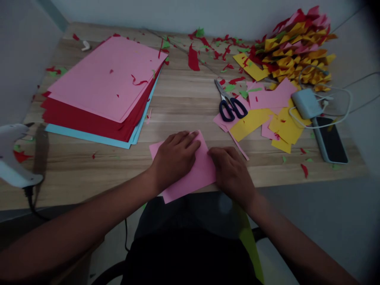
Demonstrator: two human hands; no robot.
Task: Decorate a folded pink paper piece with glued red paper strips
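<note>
A square-looking sheet of pink paper [190, 178] lies at the front edge of the table, its lower corner jutting past that edge. My left hand [178, 156] rests over its upper left part, palm down, with the fingers laid on the paper. At the sheet's right edge, my right hand [233, 172] has its thumb and fingers closed on the paper; the fingertips are partly hidden. Scissors [230, 105] with dark blue handles lie beyond my right hand, their blades pointing away. A thin pink strip [239, 146] lies between them and that hand.
A stack of pink, red and blue sheets [107, 83] lies at the back left. A white glue gun [14, 158] stands far left. At right are yellow and pink cut pieces [252, 122], a charger [307, 103], a phone [331, 140] and folded paper pieces [297, 51]. Scraps litter the table.
</note>
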